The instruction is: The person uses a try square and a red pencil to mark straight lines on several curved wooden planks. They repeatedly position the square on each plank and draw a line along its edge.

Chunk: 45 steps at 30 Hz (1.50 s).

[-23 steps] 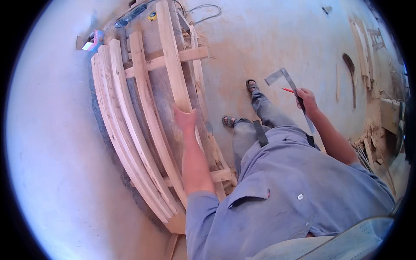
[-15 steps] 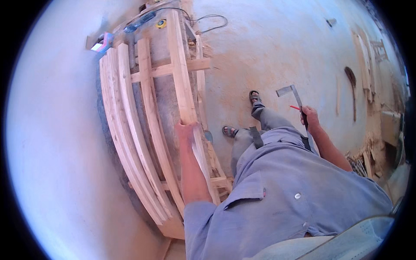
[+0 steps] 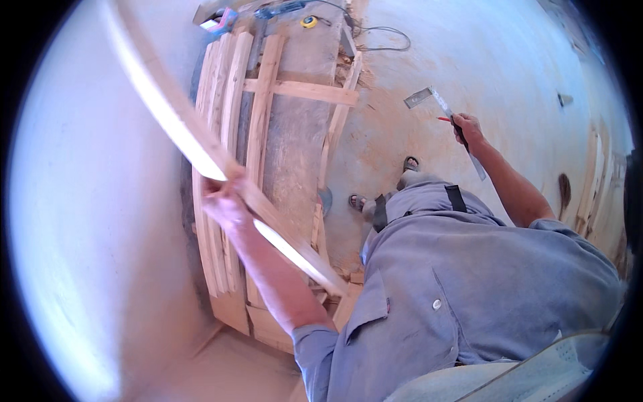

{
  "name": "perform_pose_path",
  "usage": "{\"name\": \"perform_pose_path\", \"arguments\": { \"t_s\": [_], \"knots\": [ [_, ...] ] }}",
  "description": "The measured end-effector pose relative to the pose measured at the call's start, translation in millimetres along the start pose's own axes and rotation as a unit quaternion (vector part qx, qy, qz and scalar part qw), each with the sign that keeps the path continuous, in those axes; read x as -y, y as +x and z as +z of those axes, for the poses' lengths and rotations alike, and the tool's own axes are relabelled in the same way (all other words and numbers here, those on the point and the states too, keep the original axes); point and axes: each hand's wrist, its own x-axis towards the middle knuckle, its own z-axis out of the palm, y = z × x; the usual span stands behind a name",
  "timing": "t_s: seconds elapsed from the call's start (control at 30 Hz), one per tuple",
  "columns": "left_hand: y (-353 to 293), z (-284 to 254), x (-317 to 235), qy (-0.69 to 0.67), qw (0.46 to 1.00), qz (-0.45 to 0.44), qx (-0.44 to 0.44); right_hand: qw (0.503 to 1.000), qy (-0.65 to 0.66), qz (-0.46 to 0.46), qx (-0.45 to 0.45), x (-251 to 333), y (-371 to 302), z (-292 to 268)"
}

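Note:
My left hand (image 3: 226,199) grips a long squared wooden beam (image 3: 169,110), raised and slanting from the upper left down toward my body. One face of it shines bright in the light. Under it lie several similar beams (image 3: 218,87) side by side, and a separate one (image 3: 265,100) rests across a wooden crosspiece (image 3: 315,92). Away from the wood, my right hand (image 3: 470,130) is closed around a metal carpenter's square (image 3: 439,99) with a dark section at the grip. A red pencil (image 3: 443,119) sticks out from the same hand.
A yellow tape measure (image 3: 308,21), a blue tool (image 3: 280,9) and a small box (image 3: 220,21) sit beyond the beams. Black cable (image 3: 388,37) loops over the floor. A pale wall (image 3: 74,167) stands close on the left; a brush (image 3: 564,191) and planks (image 3: 589,174) lie right.
My left hand has lifted the beam off the crosspiece and swung it left, toward the wall. The right hand still holds the square and pencil; the view has shifted.

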Motion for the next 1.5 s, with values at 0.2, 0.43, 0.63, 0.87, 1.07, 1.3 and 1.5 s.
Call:
{"name": "perform_pose_path", "arguments": {
  "t_s": [0.2, 0.43, 0.63, 0.87, 1.07, 1.3, 1.5],
  "knots": [
    [10.7, -18.4, -83.7, -0.106, 0.980, 0.029, -0.168, 0.998, -0.045, 0.002, 0.033, -2.7, 17.0, -3.3],
    [7.4, -24.5, -28.3, -0.211, 0.901, -0.048, -0.376, 0.997, -0.054, 0.056, 0.020, -65.4, -5.1, -23.9],
    [-21.1, -15.7, 86.1, -0.260, 0.784, -0.211, -0.523, 0.996, -0.055, 0.075, -0.015, -68.7, -30.2, -25.0],
    [-76.7, -8.3, 141.1, -0.261, 0.646, -0.515, -0.499, 0.993, -0.104, -0.031, -0.040, -40.9, -71.1, -8.9],
    [-155.7, -8.6, 258.7, -0.311, 0.813, -0.440, -0.222, 0.994, -0.092, -0.047, -0.031, 2.5, -106.7, 34.3],
    [-168.9, -24.1, 162.2, 0.276, 0.953, 0.122, 0.027, 0.988, -0.148, -0.018, -0.043, 58.4, -137.1, 90.6],
    [-34.2, -14.3, 188.6, 0.259, 0.925, -0.039, 0.275, 0.978, -0.207, -0.003, -0.017, 87.5, -109.8, 142.3]
  ]
}}
